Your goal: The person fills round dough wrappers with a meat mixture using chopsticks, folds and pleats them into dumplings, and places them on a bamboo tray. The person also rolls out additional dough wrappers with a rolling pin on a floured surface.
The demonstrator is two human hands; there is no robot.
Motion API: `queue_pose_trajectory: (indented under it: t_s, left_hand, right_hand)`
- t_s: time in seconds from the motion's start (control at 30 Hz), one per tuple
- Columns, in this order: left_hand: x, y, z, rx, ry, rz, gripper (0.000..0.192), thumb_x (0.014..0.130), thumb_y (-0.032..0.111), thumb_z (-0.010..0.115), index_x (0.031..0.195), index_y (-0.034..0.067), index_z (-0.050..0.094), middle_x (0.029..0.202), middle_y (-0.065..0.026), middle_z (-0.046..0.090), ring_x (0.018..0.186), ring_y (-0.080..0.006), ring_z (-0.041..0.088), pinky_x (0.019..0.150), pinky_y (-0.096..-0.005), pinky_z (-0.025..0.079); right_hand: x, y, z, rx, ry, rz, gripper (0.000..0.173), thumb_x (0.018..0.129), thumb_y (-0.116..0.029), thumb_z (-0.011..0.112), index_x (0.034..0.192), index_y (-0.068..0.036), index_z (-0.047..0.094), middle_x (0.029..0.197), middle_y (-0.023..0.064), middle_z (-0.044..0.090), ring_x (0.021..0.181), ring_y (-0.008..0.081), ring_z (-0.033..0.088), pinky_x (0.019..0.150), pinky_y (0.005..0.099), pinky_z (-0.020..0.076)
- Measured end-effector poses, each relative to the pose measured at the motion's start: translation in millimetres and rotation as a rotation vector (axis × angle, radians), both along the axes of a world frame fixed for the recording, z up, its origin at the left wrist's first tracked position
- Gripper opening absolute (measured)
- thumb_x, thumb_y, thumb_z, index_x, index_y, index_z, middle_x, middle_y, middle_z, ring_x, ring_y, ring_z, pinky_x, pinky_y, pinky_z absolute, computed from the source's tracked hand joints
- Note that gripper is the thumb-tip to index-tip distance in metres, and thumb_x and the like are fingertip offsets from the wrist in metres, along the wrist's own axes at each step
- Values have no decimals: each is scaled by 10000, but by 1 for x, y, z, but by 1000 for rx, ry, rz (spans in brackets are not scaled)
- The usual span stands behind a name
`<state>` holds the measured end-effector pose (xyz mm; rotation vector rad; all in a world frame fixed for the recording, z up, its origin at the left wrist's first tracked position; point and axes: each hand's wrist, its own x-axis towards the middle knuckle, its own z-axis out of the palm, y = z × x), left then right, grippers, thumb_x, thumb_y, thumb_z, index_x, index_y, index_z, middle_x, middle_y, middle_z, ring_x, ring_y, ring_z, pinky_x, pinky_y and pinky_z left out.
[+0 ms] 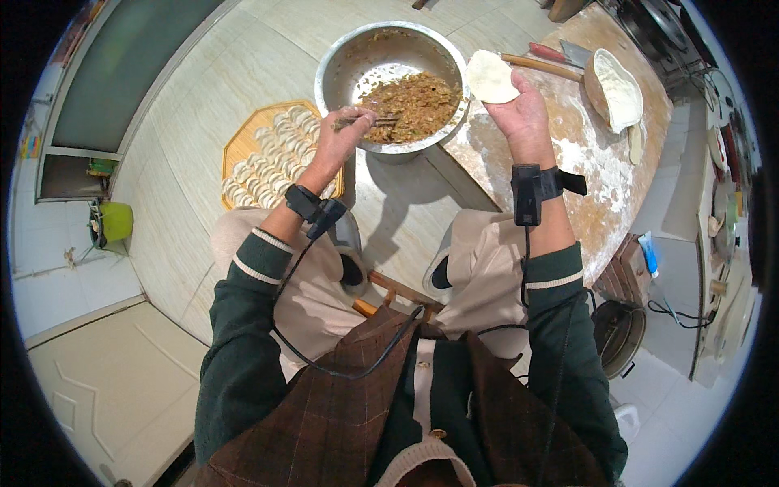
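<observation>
My left hand (pixel 345 135) grips a pair of chopsticks (pixel 382 122), their tips in the brown minced filling (pixel 417 106). The filling lies in a large metal basin (pixel 327 73). On my right hand (pixel 522 112), held just right of the basin, rests a round, flat dough wrapper (pixel 490 78), its edge by the thumb. Rows of folded dumplings (pixel 277 155) stand on an octagonal wooden tray (pixel 242 135) left of the basin.
A floured wooden board (pixel 566 109) at the right bears a rolling pin (pixel 541 66), a red-handled scraper (pixel 548 52) and a container of flour (pixel 618 91). A round metal pot (pixel 619 341) stands below the board. A green bin (pixel 115 220) is far left.
</observation>
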<state>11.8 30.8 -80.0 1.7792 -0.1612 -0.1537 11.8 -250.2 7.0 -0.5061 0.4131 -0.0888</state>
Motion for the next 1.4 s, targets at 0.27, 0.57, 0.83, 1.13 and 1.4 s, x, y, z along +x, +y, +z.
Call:
queue_pose_trajectory:
  t_s: [0.27,0.57,0.83,1.13,1.4]
  left_hand:
    - [-16,-24,-28,-357,70,105,201,916,119,604,1019,-28,696,918,-21,671,857,-96,608,788,-228,489]
    - [-15,-29,-28,-564,172,81,196,945,108,581,1036,-37,676,1076,-96,655,974,-167,622,893,-291,528]
    - [-5,-31,-33,-774,304,95,242,957,121,560,1107,-65,599,1119,-138,613,1025,-228,611,933,-357,537]
    - [6,-27,-36,-890,470,100,276,980,115,487,1165,-84,531,1147,-172,597,1067,-278,603,980,-421,509]
    - [14,-12,-26,-1087,498,166,236,976,74,477,1110,-117,518,1117,-196,573,1062,-313,586,973,-459,522]
  right_hand:
    - [3,-1,-1,0,18,-22,429,996,-133,266,1322,122,379,1365,265,456,1269,363,461,1108,471,347]
    - [3,-5,0,-18,24,-42,449,1008,-156,261,1351,124,337,1394,266,426,1300,356,430,1124,465,320]
    - [10,-11,-11,31,60,-59,449,1008,-162,307,1376,94,331,1422,245,410,1324,350,408,1142,483,278]
    - [14,-10,-23,20,61,-69,445,992,-142,287,1335,131,362,1375,268,446,1277,364,453,1114,464,329]
    - [25,-16,-48,-29,6,-18,437,1002,-172,295,1315,120,384,1346,250,478,1240,350,488,1093,467,361]
